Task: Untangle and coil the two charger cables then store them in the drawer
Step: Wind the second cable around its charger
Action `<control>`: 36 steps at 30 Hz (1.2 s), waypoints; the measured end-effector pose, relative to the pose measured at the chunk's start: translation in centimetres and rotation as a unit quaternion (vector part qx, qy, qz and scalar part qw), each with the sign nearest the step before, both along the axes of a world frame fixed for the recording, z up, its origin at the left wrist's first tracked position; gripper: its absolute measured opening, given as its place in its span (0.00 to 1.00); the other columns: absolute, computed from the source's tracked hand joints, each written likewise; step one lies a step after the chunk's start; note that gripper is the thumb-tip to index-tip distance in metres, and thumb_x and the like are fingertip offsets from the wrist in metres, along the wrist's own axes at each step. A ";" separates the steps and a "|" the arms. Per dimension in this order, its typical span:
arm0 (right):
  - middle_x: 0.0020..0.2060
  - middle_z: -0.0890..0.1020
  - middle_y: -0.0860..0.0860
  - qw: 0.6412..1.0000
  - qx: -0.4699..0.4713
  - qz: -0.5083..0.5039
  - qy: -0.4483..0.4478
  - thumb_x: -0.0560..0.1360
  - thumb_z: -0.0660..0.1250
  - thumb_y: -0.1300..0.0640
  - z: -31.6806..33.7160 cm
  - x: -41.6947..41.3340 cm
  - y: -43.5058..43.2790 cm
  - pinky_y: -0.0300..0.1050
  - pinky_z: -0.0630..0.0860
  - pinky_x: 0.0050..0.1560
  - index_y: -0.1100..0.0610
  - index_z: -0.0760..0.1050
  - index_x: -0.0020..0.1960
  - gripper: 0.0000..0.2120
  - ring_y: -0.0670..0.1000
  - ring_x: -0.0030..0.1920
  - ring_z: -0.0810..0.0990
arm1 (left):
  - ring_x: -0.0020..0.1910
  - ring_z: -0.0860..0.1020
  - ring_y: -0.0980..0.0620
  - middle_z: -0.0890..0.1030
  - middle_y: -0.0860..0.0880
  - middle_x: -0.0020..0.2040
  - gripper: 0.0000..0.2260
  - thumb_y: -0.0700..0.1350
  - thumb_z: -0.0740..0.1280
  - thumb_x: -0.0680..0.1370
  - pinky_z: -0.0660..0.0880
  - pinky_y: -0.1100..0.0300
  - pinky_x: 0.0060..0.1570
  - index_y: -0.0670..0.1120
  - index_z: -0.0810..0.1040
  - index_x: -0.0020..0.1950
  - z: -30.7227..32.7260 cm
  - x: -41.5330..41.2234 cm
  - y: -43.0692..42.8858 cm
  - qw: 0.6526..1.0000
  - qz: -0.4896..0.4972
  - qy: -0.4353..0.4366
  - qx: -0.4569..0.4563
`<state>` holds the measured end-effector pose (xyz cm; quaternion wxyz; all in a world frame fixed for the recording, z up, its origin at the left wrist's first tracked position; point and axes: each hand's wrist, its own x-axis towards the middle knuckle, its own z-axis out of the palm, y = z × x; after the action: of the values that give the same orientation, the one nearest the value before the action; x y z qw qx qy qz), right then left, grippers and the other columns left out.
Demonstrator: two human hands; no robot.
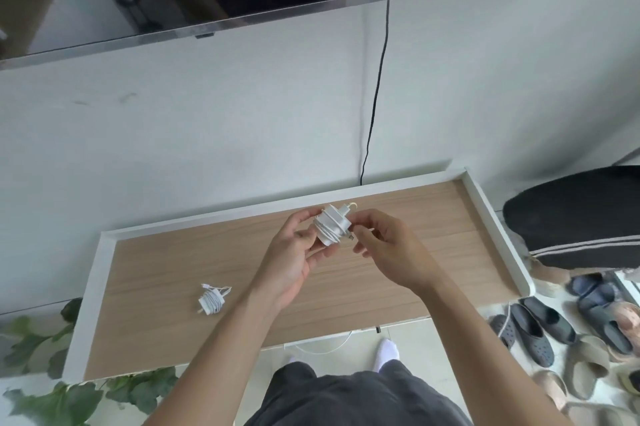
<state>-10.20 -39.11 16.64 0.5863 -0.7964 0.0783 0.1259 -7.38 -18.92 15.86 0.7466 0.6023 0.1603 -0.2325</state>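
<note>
A white charger with its cable wound around the plug body is held above the wooden tabletop. My left hand grips the charger from the left. My right hand pinches the cable's free end with the small connector just right of the coil. A second white charger cable, wound into a small bundle, lies on the tabletop to the lower left, apart from both hands. No drawer shows in view.
The tabletop has a raised white rim on three sides. A black cord hangs down the wall behind. Green leaves sit at the lower left. Several shoes and a dark cushion lie to the right.
</note>
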 end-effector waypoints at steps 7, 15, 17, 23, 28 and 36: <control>0.52 0.90 0.45 1.000 -0.010 -0.009 0.008 0.87 0.66 0.53 -0.6 0.2 6.5 0.62 0.85 0.60 0.45 0.84 0.62 0.09 0.47 0.50 0.90 | 0.61 0.87 0.40 0.86 0.34 0.62 0.16 0.34 0.60 0.89 0.84 0.51 0.57 0.47 0.81 0.71 -2.0 0.3 6.7 1.000 -0.015 -0.013 0.009; 0.51 0.90 0.48 0.999 -0.018 -0.002 0.033 0.87 0.68 0.47 -3.6 1.0 13.3 0.60 0.86 0.59 0.46 0.84 0.60 0.07 0.49 0.51 0.90 | 0.60 0.88 0.40 0.86 0.35 0.61 0.15 0.36 0.62 0.89 0.85 0.49 0.59 0.49 0.81 0.70 -5.3 0.3 13.3 1.000 0.006 0.006 0.022; 0.53 0.90 0.47 0.998 -0.006 -0.013 0.054 0.87 0.67 0.49 -4.8 1.4 14.6 0.58 0.87 0.57 0.48 0.83 0.61 0.08 0.47 0.51 0.90 | 0.60 0.88 0.41 0.87 0.37 0.61 0.14 0.38 0.64 0.89 0.85 0.48 0.60 0.50 0.81 0.71 -6.2 0.7 14.5 0.999 0.015 0.020 0.021; 0.54 0.90 0.45 0.991 -0.001 -0.041 0.131 0.87 0.66 0.50 -9.8 3.7 17.5 0.53 0.89 0.54 0.52 0.83 0.65 0.12 0.46 0.50 0.90 | 0.56 0.89 0.42 0.89 0.40 0.59 0.11 0.41 0.70 0.86 0.87 0.48 0.59 0.45 0.79 0.69 -9.7 2.7 16.4 0.993 0.040 0.078 0.075; 0.56 0.90 0.47 0.981 -0.009 -0.037 0.189 0.87 0.65 0.52 -13.8 4.6 19.6 0.49 0.89 0.51 0.53 0.82 0.66 0.12 0.50 0.52 0.91 | 0.56 0.89 0.46 0.89 0.43 0.57 0.13 0.38 0.71 0.84 0.86 0.51 0.59 0.42 0.80 0.68 -13.0 2.7 17.3 0.987 0.028 0.121 0.101; 0.53 0.88 0.51 0.963 -0.026 -0.055 0.262 0.85 0.63 0.58 -20.1 4.6 20.8 0.56 0.88 0.53 0.57 0.81 0.66 0.13 0.56 0.54 0.91 | 0.60 0.86 0.49 0.89 0.46 0.58 0.20 0.32 0.59 0.83 0.82 0.49 0.67 0.52 0.85 0.60 -17.6 1.3 17.4 0.976 -0.042 0.176 0.123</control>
<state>-5.65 -18.36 -3.43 0.5302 -0.7451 0.2764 0.2957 -6.06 -1.48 -1.74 0.6165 0.6450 0.2912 -0.3452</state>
